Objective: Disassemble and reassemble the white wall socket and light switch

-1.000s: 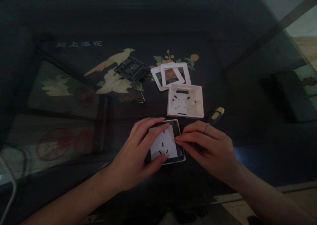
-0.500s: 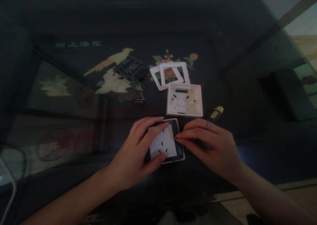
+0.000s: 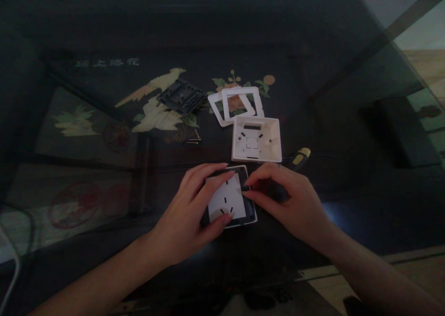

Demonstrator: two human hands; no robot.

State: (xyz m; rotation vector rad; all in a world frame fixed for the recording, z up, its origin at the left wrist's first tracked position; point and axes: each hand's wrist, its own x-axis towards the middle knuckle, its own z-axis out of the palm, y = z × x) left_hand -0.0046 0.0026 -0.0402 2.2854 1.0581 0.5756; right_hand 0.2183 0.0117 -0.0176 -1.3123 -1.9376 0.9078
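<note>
A wall socket panel (image 3: 225, 196), with a white slotted face and a dark surround inside a thin white edge, lies flat on the table. My left hand (image 3: 189, 207) grips it from the left, fingers over its upper part and thumb at the lower edge. At the panel's right side is my right hand (image 3: 295, 197), its thumb and forefinger brought close together in a pinch over the dark surround. Whatever sits between those fingertips is too small to make out. Just beyond the hands stands an open white back box (image 3: 257, 139).
Two white frames (image 3: 239, 103) overlap behind the box. A dark mounting plate (image 3: 182, 97) lies left of them, with several small screws (image 3: 194, 139) nearer. A yellow-and-black handle (image 3: 301, 157) lies right of the box. The glossy dark table (image 3: 104, 23) shows reflections.
My right hand has turned slightly, its forefinger now higher along the panel's right edge and a little apart from the thumb. The left hand keeps its hold; the whole view has shifted slightly.
</note>
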